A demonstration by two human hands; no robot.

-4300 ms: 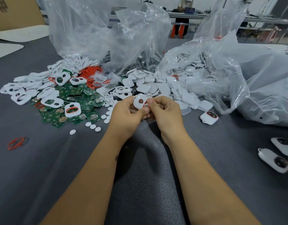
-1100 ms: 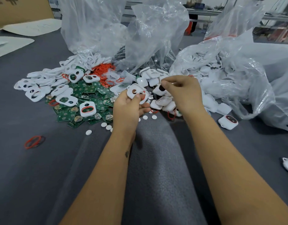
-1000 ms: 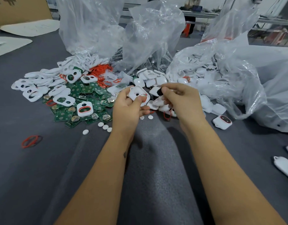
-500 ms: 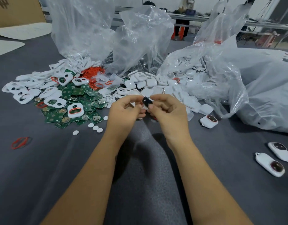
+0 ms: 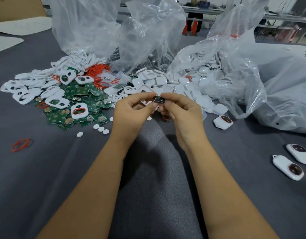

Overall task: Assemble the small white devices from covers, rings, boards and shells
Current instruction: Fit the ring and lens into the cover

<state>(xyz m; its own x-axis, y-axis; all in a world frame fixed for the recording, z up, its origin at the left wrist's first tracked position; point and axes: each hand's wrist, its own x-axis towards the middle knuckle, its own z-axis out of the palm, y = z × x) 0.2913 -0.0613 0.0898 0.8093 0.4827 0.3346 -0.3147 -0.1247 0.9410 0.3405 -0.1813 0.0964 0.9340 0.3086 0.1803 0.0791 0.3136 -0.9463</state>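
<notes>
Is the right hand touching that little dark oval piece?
Touching. In the head view the right hand pinches the dark oval piece between thumb and fingertips, no gap showing.

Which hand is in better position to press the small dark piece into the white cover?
Probably the right hand: its fingertips already pinch the dark piece just above the white cover, which the left hand holds and can keep steady.

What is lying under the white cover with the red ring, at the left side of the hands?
The white cover with its red ring lies on a heap of green boards. The boards directly beneath it are covered, so their state cannot be seen.
</notes>
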